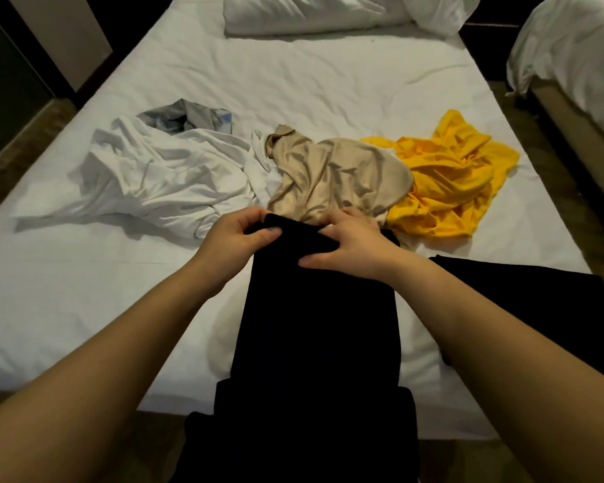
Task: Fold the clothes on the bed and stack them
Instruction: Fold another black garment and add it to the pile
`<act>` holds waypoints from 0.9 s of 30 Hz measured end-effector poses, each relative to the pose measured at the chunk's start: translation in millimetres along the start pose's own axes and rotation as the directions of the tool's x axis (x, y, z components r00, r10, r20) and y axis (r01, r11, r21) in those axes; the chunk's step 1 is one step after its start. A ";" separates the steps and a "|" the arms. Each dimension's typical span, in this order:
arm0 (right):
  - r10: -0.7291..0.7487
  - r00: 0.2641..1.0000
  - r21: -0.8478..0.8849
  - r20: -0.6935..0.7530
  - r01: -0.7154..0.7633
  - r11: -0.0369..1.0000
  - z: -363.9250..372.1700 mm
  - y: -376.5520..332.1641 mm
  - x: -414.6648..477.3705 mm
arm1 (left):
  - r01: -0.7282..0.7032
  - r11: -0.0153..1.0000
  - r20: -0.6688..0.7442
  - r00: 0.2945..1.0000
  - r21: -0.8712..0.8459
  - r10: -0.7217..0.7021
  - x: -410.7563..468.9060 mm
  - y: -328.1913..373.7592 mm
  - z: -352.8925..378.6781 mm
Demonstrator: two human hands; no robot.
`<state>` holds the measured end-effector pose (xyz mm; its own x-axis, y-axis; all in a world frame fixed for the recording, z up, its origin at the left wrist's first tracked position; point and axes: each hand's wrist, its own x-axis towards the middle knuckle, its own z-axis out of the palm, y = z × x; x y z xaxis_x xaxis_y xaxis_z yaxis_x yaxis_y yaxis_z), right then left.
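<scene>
Right now the left hand (239,235) pinches and the right hand (354,244) grips the black garment's (314,325) far edge, six o'clock on the bed (293,81); white shirt (161,179), beige top (335,176) and yellow shirt (447,176) lie crumpled toward twelve.

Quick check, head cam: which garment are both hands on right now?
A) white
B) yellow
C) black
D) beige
C: the left hand pinches the far left corner of the black garment, and the right hand curls its fingers over the same far edge with its thumb spread on the cloth.
</scene>
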<state>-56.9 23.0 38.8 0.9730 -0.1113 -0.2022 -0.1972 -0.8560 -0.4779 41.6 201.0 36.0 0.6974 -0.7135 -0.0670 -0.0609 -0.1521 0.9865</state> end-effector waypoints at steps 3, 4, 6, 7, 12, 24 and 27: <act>0.122 0.987 -0.172 0.108 -0.102 0.980 -7.8 34.4 -7.0 | 0.002 0.997 -0.052 0.999 -0.072 -0.006 4.8 -2.0 -12.8; 0.178 0.976 -0.240 0.123 -0.144 0.960 -11.6 49.8 -11.1 | 0.009 0.997 -0.057 0.998 -0.078 -0.014 7.5 -3.9 -19.4; 0.288 0.949 -0.311 0.130 -0.237 0.920 -23.3 78.3 -20.0 | 0.033 0.997 -0.070 0.997 -0.077 -0.038 14.2 -9.9 -32.7; 0.328 0.936 -0.282 0.125 -0.284 0.916 -31.0 89.1 -24.1 | 0.049 0.996 -0.070 0.996 -0.068 -0.054 17.9 -13.5 -37.6; 0.394 0.917 0.143 0.066 -0.399 0.906 -67.0 105.8 -27.3 | 0.091 0.995 -0.042 0.995 -0.043 -0.093 38.6 -20.3 -35.7; 0.476 0.667 0.503 -0.573 -0.172 0.847 -80.4 119.4 51.2 | -0.018 1.000 -0.288 0.958 -0.003 0.016 152.3 6.2 -38.9; 0.517 0.568 0.504 -0.641 -0.197 0.841 -94.4 124.4 79.1 | -0.029 0.999 -0.317 0.948 0.029 0.036 183.5 12.5 -34.8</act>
<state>6.8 -140.0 44.0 0.5276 -0.8289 0.1860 -0.4178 -0.4438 -0.7928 193.7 91.9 41.2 0.8851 -0.4649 0.0198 -0.1013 -0.1509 0.9833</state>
